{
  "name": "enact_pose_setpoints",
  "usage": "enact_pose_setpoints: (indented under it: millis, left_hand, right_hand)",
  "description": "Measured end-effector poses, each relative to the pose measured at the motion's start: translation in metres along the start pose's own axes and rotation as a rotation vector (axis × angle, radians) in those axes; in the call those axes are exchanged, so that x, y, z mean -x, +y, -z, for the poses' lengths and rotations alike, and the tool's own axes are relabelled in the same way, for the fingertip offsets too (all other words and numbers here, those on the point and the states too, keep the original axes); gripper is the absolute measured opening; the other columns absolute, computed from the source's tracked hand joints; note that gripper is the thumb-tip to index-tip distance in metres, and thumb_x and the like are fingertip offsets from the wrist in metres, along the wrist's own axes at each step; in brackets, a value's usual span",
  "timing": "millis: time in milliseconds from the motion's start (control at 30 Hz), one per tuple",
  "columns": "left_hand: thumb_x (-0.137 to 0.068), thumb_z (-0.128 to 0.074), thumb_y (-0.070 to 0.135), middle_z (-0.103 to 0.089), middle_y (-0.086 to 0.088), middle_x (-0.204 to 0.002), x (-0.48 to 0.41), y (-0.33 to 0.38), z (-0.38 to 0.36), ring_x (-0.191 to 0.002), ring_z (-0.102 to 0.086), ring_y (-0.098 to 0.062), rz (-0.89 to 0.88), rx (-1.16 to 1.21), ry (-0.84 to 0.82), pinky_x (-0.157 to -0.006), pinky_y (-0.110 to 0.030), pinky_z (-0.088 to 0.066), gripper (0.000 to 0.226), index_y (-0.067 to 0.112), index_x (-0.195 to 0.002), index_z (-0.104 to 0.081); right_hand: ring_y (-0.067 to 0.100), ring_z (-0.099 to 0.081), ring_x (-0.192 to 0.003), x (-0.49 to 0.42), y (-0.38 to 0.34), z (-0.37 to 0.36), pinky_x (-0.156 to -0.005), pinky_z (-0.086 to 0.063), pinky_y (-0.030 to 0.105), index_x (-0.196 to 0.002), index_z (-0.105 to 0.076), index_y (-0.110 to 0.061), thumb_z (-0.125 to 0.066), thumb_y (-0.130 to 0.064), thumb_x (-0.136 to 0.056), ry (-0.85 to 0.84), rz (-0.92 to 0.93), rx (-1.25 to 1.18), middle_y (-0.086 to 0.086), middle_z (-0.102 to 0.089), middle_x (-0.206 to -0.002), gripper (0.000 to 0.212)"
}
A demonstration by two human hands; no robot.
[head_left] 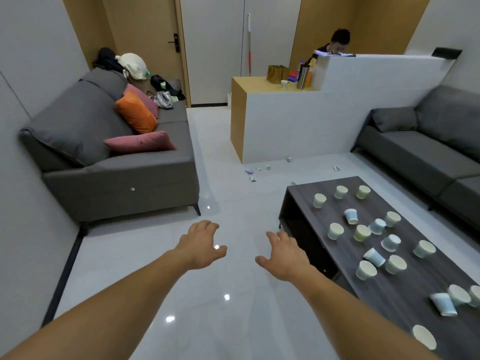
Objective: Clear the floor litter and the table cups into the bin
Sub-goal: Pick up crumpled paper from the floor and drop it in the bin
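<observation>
Several pale green and blue paper cups [361, 232] stand or lie on the dark wooden coffee table [405, 294] at the right. Crumpled cups and paper litter [252, 172] lie scattered on the white floor beyond the table, near the counter's foot. My left hand [201, 244] and my right hand [284, 253] reach forward over the floor, fingers relaxed and spread, holding nothing. The right hand hovers just left of the table's near corner. No bin is in view.
A grey sofa [117, 162] with orange and pink cushions lines the left wall; another grey sofa [428, 146] stands at the right. A white and wood counter [285, 126] stands ahead with a person seated behind it. A strip of open floor runs between sofa and table.
</observation>
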State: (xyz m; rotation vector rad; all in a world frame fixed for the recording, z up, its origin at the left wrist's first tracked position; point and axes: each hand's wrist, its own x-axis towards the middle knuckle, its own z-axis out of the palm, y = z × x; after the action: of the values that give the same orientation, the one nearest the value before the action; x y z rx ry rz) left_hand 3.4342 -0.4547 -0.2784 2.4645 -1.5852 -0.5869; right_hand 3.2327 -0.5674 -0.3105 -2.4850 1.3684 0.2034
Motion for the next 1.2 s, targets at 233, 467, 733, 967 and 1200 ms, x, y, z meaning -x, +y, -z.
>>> enact_pose_setpoints:
  millis: [233,467,733,967,1200]
  left_hand:
    - [-0.087,-0.052,0.053,-0.025,-0.003,-0.154,-0.148,-0.030,0.036,-0.140,-0.023,-0.025,-0.038,0.018,0.015,-0.112,-0.043,-0.030,0.073,0.018,-0.147,-0.028]
    - [-0.087,-0.052,0.053,-0.022,-0.001,-0.155,-0.293,-0.039,0.099,-0.142,-0.020,-0.024,-0.119,-0.013,0.006,-0.111,-0.045,-0.030,0.073,0.020,-0.147,-0.027]
    - [-0.088,-0.054,0.053,-0.023,-0.003,-0.155,-0.453,-0.016,0.112,-0.140,-0.024,-0.026,-0.135,-0.040,-0.061,-0.112,-0.046,-0.030,0.073,0.021,-0.148,-0.027]
    - [-0.088,-0.054,0.052,-0.024,-0.002,-0.155,-0.588,0.017,0.143,-0.140,-0.025,-0.025,-0.073,-0.042,-0.039,-0.112,-0.046,-0.031,0.073,0.020,-0.147,-0.027]
    - [-0.088,-0.053,0.052,-0.025,-0.002,-0.154,-0.708,0.033,0.159,-0.139,-0.026,-0.024,-0.028,-0.020,-0.050,-0.111,-0.045,-0.033,0.073,0.021,-0.148,-0.027]
  right_hand:
    - [0.027,-0.029,-0.137,-0.138,-0.023,0.028,-0.101,-0.040,0.043,-0.153,-0.016,-0.025,-0.048,-0.063,-0.088,0.029,0.014,0.019,0.002,-0.023,-0.155,0.082]
    - [0.026,-0.027,-0.139,-0.264,-0.034,0.070,-0.100,-0.043,0.043,-0.153,-0.015,-0.026,-0.047,-0.061,-0.089,0.046,-0.074,-0.008,0.002,-0.021,-0.156,0.080]
    - [0.027,-0.026,-0.140,-0.411,0.000,0.101,-0.104,-0.042,0.044,-0.153,-0.014,-0.025,-0.047,-0.060,-0.090,0.009,-0.081,-0.026,0.003,-0.018,-0.157,0.080]
    - [0.027,-0.025,-0.140,-0.559,0.042,0.153,-0.102,-0.039,0.045,-0.153,-0.015,-0.026,-0.049,-0.060,-0.089,0.003,-0.017,-0.040,0.003,-0.019,-0.157,0.080]
    - [0.028,-0.030,-0.137,-0.678,0.073,0.187,-0.101,-0.041,0.045,-0.152,-0.016,-0.026,-0.049,-0.060,-0.088,-0.044,0.008,-0.020,0.004,-0.024,-0.154,0.080]
